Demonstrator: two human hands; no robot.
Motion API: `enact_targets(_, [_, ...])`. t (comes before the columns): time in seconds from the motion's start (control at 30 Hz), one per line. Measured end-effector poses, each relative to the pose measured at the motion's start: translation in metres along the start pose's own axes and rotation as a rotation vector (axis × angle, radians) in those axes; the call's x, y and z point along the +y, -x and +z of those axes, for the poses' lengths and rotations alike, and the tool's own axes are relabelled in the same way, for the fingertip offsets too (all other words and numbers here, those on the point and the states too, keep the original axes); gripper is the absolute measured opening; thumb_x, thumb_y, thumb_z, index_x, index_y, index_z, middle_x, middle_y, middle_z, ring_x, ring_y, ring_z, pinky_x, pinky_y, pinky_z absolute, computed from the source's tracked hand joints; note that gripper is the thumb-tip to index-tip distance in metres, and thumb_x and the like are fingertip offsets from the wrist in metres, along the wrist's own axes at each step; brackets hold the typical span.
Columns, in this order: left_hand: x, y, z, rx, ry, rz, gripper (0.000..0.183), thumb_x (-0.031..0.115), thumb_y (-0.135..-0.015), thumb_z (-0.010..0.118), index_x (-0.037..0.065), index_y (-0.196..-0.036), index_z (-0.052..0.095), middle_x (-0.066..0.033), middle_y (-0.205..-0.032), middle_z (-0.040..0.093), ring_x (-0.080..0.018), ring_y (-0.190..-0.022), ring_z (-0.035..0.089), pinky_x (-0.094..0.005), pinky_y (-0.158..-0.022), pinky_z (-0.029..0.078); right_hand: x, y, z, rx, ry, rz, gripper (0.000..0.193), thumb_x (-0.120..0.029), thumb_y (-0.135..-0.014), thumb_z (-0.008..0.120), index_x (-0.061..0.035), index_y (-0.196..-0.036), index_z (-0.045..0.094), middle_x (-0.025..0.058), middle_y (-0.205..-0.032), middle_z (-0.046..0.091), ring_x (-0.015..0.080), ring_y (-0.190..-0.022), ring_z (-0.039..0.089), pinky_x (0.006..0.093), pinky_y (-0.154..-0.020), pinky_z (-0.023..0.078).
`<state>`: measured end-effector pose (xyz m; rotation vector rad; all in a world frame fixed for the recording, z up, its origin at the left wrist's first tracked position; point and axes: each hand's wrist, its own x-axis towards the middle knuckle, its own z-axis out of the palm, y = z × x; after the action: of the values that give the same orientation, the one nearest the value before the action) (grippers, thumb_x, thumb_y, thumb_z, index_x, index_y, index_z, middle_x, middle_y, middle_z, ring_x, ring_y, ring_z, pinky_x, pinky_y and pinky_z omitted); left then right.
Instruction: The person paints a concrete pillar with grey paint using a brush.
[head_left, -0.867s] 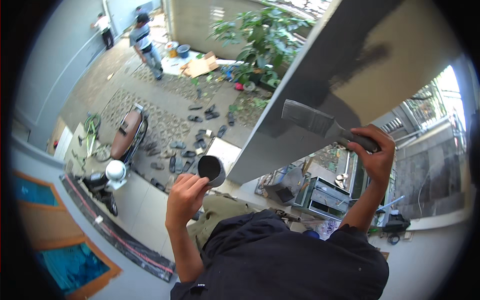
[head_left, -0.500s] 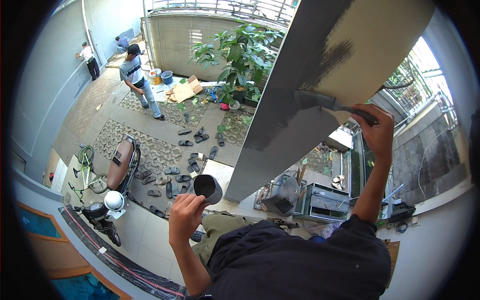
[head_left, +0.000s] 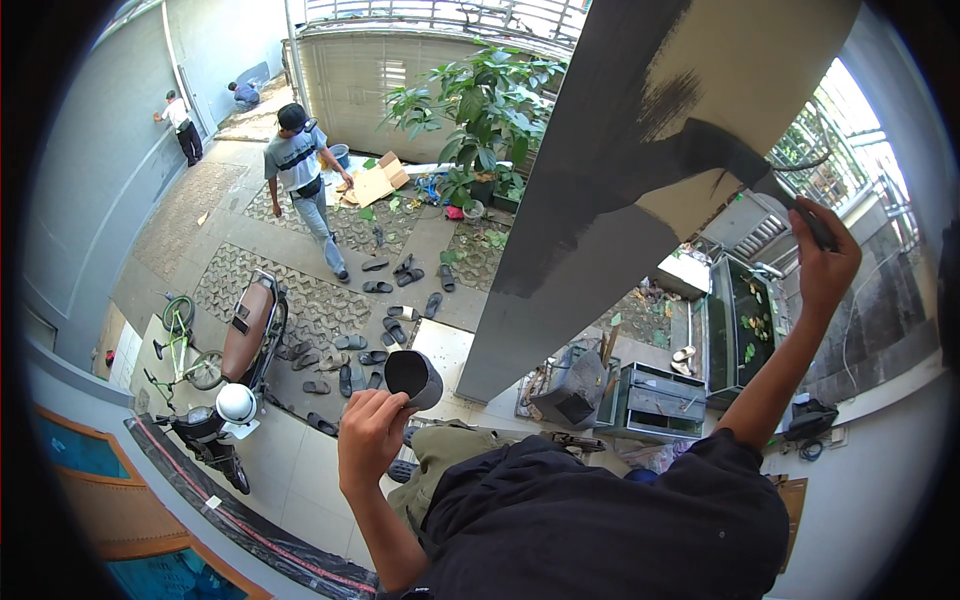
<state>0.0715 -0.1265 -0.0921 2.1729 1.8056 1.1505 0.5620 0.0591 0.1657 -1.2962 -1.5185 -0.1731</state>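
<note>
The right hand (head_left: pixel 828 258) has its fingers clamped on a wide, flat grey brush (head_left: pixel 745 165), bristles against the tall grey-and-cream rectangular pillar (head_left: pixel 565 235). Just left of the pillar's foot, the left hand (head_left: pixel 369 436) pinches a round dark-grey cup (head_left: pixel 429 386) between its fingers.

Both hands (head_left: pixel 368 432) (head_left: pixel 828 262) are curled, the right arm (head_left: pixel 783 366) outstretched.

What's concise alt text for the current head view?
A person's right hand holds a wide brush at a pillar that is part dark grey, part beige; the left hand holds a dark open cup. Beyond lies a paved yard with scattered sandals, a parked motorcycle, a leafy plant and other people.
</note>
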Motion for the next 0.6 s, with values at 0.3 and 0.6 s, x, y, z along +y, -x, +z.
enact_targets(0.3, [0.003, 0.002, 0.0, -0.003, 0.002, 0.006, 0.018, 0.009, -0.086, 0.082, 0.004, -0.097, 0.069, -0.0081, -0.082, 0.065, -0.0304, -0.081, 0.064, -0.0424, -0.077, 0.049, -0.009, 0.034, 0.0, 0.23, -0.086, -0.196, 0.02, -0.001, -0.092, 0.083, 0.0006, -0.112, 0.081, 0.0093, -0.103, 0.081, 0.0137, -0.091, 0.074, 0.0265, -0.082, 0.058])
enact_targets(0.6, [0.006, -0.003, 0.003, -0.032, -0.001, 0.01, 0.02, 0.008, -0.083, 0.083, 0.004, -0.096, 0.068, -0.0077, -0.082, 0.065, -0.0297, -0.081, 0.064, -0.0425, -0.078, 0.05, -0.003, 0.082, 0.054, -0.318, -0.215, -0.059, 0.021, 0.001, -0.082, 0.087, -0.0016, -0.102, 0.083, 0.005, -0.085, 0.077, 0.0099, -0.075, 0.069, 0.0246, -0.069, 0.051])
